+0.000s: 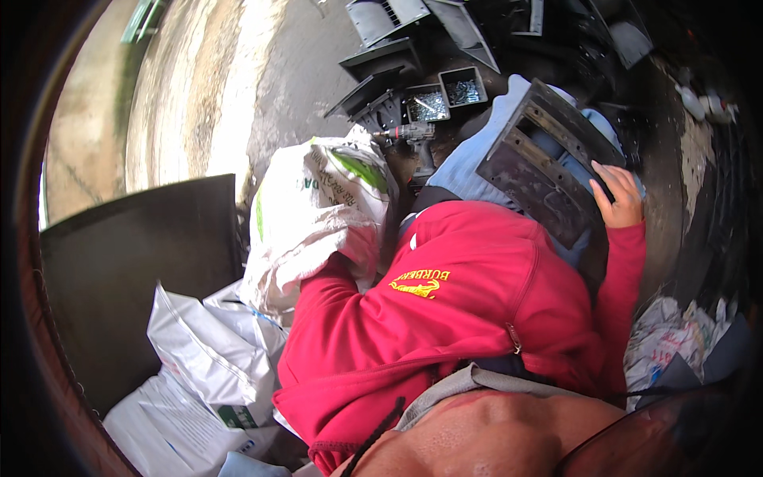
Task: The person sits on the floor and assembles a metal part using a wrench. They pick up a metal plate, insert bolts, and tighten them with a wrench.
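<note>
Across my lap lies a dark rectangular panel (531,181) with long slots and small holes, tilted over my blue-trousered legs. My right hand (621,195) is at its right edge, with the fingers laid over the rim and slightly apart, holding it there. My left forearm goes into the mouth of a white sack (318,207) with green print, which stands upright at my left side. The sack hides my left hand completely, so its fingers and anything in them do not show.
Beyond the sack lies a cordless drill (415,143). Past it stand two trays of small screws, a near one (427,104) and a far one (462,86). Several dark panels (383,60) lie farther off. White bags (214,358) and a dark sheet (143,278) are at left.
</note>
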A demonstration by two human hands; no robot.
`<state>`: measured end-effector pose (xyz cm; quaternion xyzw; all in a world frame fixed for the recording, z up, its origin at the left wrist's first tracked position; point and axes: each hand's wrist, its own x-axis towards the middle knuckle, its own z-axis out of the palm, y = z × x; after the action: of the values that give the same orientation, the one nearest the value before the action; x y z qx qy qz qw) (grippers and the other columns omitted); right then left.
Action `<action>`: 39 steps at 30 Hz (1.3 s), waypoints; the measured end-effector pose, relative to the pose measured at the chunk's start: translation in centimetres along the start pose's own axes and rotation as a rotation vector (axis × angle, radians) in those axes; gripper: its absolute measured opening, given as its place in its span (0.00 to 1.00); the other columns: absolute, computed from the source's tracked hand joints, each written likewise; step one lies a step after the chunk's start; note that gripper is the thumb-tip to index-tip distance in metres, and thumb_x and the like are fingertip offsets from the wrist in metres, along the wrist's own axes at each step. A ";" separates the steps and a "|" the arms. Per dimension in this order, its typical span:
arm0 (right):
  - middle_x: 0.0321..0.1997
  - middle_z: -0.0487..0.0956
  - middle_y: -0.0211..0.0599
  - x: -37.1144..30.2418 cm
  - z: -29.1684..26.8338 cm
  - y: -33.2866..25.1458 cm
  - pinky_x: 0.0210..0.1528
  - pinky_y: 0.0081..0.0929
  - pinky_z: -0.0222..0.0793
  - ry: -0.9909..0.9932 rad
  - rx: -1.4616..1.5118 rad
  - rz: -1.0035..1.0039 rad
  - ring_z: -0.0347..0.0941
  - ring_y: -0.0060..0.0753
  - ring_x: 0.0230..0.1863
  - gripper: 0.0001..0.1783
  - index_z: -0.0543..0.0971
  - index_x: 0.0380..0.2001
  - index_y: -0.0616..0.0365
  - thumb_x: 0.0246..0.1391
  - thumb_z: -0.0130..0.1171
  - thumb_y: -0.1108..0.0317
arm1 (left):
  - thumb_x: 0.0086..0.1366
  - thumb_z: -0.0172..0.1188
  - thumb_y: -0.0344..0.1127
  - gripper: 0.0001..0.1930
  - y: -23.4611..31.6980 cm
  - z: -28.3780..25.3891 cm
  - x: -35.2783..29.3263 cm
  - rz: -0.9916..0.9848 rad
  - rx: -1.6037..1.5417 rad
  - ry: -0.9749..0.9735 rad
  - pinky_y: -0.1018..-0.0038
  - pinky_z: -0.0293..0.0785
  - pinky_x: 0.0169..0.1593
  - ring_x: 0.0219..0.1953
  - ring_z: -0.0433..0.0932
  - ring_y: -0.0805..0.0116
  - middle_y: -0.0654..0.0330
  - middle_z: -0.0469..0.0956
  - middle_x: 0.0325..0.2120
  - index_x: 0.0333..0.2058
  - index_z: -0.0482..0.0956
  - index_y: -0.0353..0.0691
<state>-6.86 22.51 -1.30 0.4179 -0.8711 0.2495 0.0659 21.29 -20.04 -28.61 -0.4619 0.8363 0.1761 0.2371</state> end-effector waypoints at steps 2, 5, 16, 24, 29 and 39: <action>0.39 0.79 0.41 0.0 0.0 0.4 0.45 0.34 0.70 0.002 -0.012 0.004 0.74 0.43 0.42 0.17 0.80 0.41 0.58 0.45 0.63 0.72 | 0.63 0.51 0.43 0.21 -0.6 -0.5 -0.2 0.013 -0.027 0.044 0.63 0.73 0.40 0.37 0.80 0.64 0.56 0.78 0.43 0.51 0.72 0.39; 0.40 0.79 0.41 0.6 -1.0 0.5 0.45 0.34 0.70 0.023 -0.043 0.000 0.74 0.43 0.43 0.17 0.79 0.42 0.57 0.45 0.64 0.71 | 0.63 0.51 0.43 0.21 -1.3 -2.1 -0.7 0.052 -0.095 0.116 0.64 0.73 0.39 0.36 0.80 0.64 0.55 0.78 0.43 0.51 0.72 0.38; 0.59 0.69 0.32 -0.2 0.4 2.4 0.62 0.44 0.53 -0.113 -0.119 0.107 0.58 0.41 0.64 0.41 0.69 0.58 0.46 0.38 0.67 0.47 | 0.64 0.51 0.43 0.22 -3.5 -27.3 -8.9 0.210 -0.415 0.334 0.67 0.74 0.36 0.33 0.80 0.64 0.53 0.78 0.43 0.51 0.72 0.36; 0.60 0.67 0.33 -1.2 1.5 3.3 0.63 0.42 0.52 -0.004 -0.053 0.112 0.57 0.41 0.64 0.48 0.64 0.61 0.44 0.36 0.68 0.42 | 0.64 0.51 0.44 0.22 1.8 -42.5 -21.7 0.343 -0.489 0.262 0.68 0.75 0.33 0.31 0.80 0.64 0.51 0.77 0.43 0.51 0.72 0.34; 0.66 0.59 0.40 0.6 -1.9 0.8 0.65 0.40 0.53 0.394 0.192 -0.085 0.55 0.46 0.66 0.60 0.57 0.65 0.53 0.28 0.74 0.46 | 0.64 0.51 0.44 0.23 12.4 -44.0 -24.3 0.574 -0.475 0.068 0.69 0.75 0.32 0.30 0.80 0.64 0.50 0.77 0.42 0.51 0.73 0.33; 0.60 0.68 0.37 -1.5 -2.6 2.2 0.60 0.40 0.60 0.384 -0.086 -0.296 0.61 0.46 0.63 0.49 0.70 0.56 0.51 0.23 0.75 0.53 | 0.63 0.52 0.50 0.27 35.0 -30.2 -17.8 0.972 -0.473 -0.584 0.72 0.75 0.27 0.27 0.80 0.64 0.48 0.77 0.42 0.49 0.74 0.31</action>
<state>-7.77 25.98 -0.35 0.4824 -0.7817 0.2748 0.2839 -7.57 -5.42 8.90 -0.0005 0.7901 0.5640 0.2399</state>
